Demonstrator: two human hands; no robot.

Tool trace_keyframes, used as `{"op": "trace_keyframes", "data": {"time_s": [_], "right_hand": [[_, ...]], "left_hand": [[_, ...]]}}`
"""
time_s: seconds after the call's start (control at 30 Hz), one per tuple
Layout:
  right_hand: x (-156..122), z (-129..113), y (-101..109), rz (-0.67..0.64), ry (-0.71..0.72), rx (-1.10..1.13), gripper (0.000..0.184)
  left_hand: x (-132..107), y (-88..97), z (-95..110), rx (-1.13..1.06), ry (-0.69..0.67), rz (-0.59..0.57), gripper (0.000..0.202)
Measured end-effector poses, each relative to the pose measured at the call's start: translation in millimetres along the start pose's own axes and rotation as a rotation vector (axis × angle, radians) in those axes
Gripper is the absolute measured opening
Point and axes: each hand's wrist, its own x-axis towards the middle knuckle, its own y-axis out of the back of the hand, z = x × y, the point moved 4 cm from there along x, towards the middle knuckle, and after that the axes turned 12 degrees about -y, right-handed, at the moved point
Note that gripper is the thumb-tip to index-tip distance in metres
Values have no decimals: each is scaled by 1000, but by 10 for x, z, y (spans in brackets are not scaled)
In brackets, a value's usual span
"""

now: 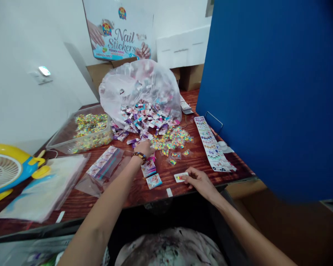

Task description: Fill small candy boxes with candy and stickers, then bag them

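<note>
My left hand point(144, 147), with a beaded bracelet on its wrist, reaches to the near edge of a heap of small printed boxes point(155, 123). Its fingers are mostly hidden, so any grip is unclear. Between the thumb and fingers of my right hand point(199, 181) is a small white card point(180, 177) with a yellow and red candy packet against it, just above the table's front edge. To the left of it lie a flat printed box point(154, 181) and a short stack of boxes point(148, 168). Small candy packets point(172, 139) are spread beyond my hands.
A large plastic bag point(141, 79) spills boxes onto the table. At left stand a clear tub point(63, 138) of candy packets, bagged boxes point(102, 162), plastic bags point(44, 188) and a fan point(5, 170). Sticker strips point(211, 146) lie beside a blue panel point(261, 92) at right.
</note>
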Motion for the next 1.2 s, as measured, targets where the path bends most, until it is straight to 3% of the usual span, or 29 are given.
{"op": "trace_keyframes", "data": {"time_s": [0.13, 0.23, 0.3, 0.47, 0.7, 0.97, 1.2], "right_hand": [[-25, -21, 40, 51, 11, 151, 31], [-58, -40, 107, 119, 11, 327, 32], [-76, -38, 141, 143, -6, 396, 34], [-86, -10, 142, 110, -34, 339, 34], [-77, -30, 94, 75, -70, 241, 31], [-185, -81, 141, 107, -60, 116, 23], [-139, -278, 149, -22, -99, -74, 14]], "left_hand": [[-244, 4, 141, -173, -142, 147, 55], [-672, -225, 432, -524, -369, 291, 53], [-989, -458, 607, -647, -419, 341, 50], [-1478, -907, 831, -463, -401, 312, 45], [-1479, -963, 843, -122, -382, 256, 47], [-1496, -926, 770, -303, -313, 338, 40], [-1531, -921, 707, -515, -441, 357, 39]]}}
